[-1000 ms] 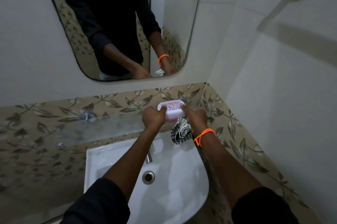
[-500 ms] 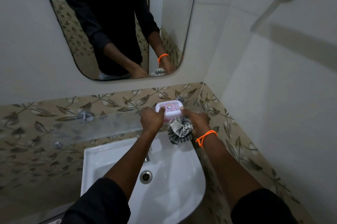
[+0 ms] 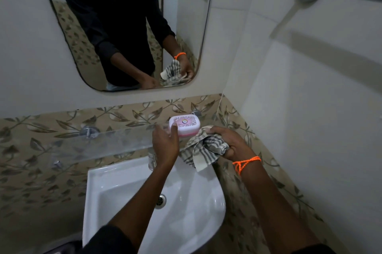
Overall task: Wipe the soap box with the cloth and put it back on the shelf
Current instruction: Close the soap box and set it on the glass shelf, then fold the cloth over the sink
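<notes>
Resting at the right end of the glass shelf (image 3: 115, 140), the soap box (image 3: 185, 125) sits lid up, just ahead of both hands. The left hand (image 3: 166, 146) has its grip loosely open, thumb touching the box's near left corner, fingers curled but closed on nothing. The right hand (image 3: 229, 143), just right of the box, has its grip closed around a bunched striped cloth (image 3: 203, 150), whose loose end hangs toward the sink (image 3: 115, 187). An orange thread (image 3: 246, 162) circles the right wrist. Behind the box, a mirror (image 3: 124, 26) reflects both hands.
</notes>
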